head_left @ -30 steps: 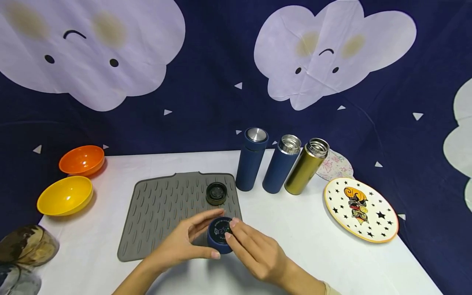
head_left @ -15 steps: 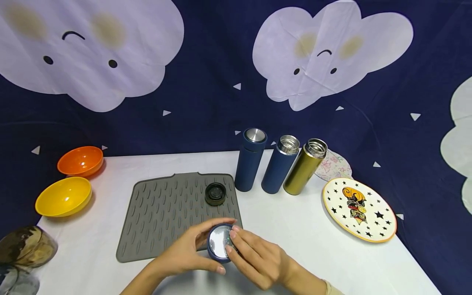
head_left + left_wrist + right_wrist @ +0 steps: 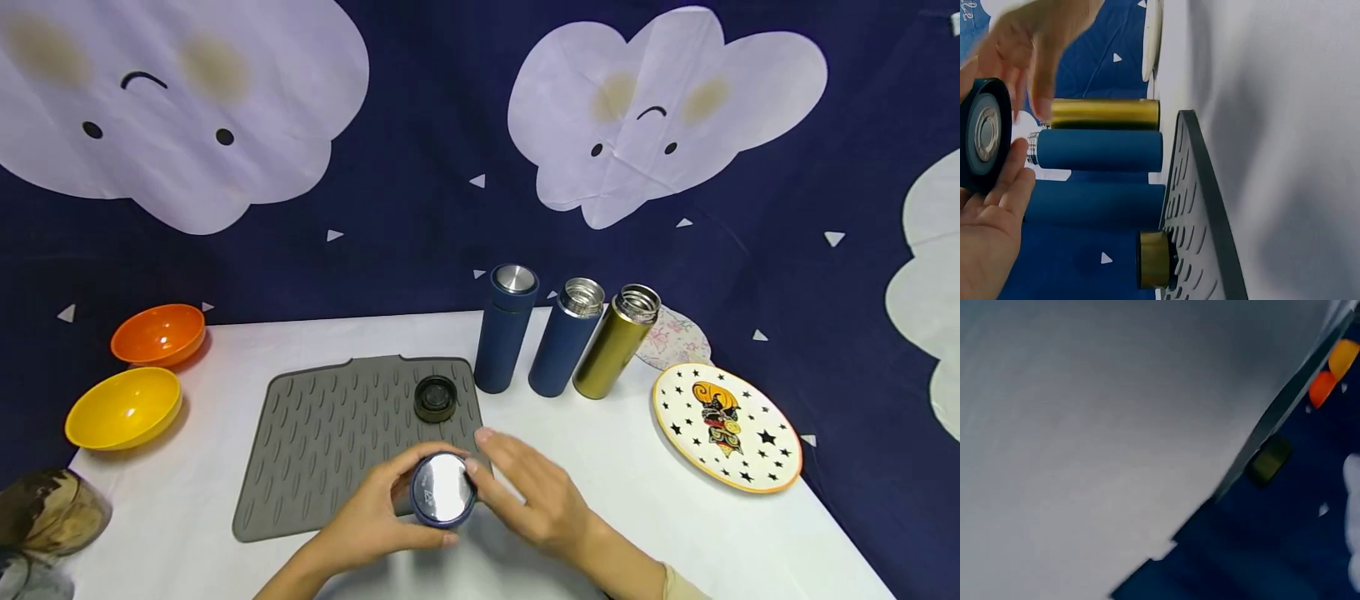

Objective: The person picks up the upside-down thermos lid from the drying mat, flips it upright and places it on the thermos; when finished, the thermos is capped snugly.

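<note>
1. Seemingly midway: handling blue lid, loose from any bottle; leaving shorter blue bottle and gold bottle uncapped.
2. Pinched round rim in left grip, raised over desk; beside right grip, fingers loosely extended, contact unclear.
3. Facing glossy side up; squat, centre axis near upright, without long axis.

The lid is blue, the cap gold-sided. The left bottle and middle bottle are navy, the right bottle gold. The mat is grey, the far bowl orange, the near bowl yellow. Black stars dot the white, orange-edged plate.
</note>
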A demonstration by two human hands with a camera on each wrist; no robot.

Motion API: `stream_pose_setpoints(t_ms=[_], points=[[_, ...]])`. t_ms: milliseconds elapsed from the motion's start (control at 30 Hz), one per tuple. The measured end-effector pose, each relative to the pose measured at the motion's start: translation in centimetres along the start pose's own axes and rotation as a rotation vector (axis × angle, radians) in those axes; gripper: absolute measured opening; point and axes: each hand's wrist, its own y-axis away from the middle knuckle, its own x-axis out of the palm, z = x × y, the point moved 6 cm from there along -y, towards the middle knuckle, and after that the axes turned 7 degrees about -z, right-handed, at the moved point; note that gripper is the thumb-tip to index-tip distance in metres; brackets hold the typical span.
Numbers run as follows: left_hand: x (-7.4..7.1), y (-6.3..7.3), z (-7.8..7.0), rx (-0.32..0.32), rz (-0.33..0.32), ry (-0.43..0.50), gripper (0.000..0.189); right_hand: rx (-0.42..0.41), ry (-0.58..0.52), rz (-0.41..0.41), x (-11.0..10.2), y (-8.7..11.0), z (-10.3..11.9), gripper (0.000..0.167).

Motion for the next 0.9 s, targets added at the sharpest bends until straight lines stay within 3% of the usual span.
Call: stream_pose_setpoints(t_ms=[67, 233, 333, 500, 700, 900], points=[[-0.3, 0.0, -0.2, 0.012, -0.041, -0.024, 0.071, 0.222, 0.023, 0.023, 0.3, 1.3, -2.2, 0.035], [-0.8, -0.1, -0.7, 0.048, -0.092, -0.059, 0.07, 0.905, 0.107, 0.007, 0.6, 6.0, -8.7, 0.07], [-1.0, -0.1, -0.7, 0.046, -0.108, -0.066, 0.071, 1.159, 0.189, -0.035, 0.5, 8.0, -11.1, 0.077], [-1.0, 0.0, -0.5, 0.048, -0.121, -0.079, 0.071, 1.37, 0.269, -0.059, 0.8, 9.8, -12.9, 0.08], [-0.9, -0.1, -0.5, 0.024, -0.124, -0.086, 0.072, 1.573, 0.243, -0.059, 2.2, 11.4, -14.2, 0.083], [-0.8, -0.3, -0.7, 0.036, -0.135, -0.1, 0.073, 1.661, 0.246, -0.047, 3.0, 12.6, -15.0, 0.081]])
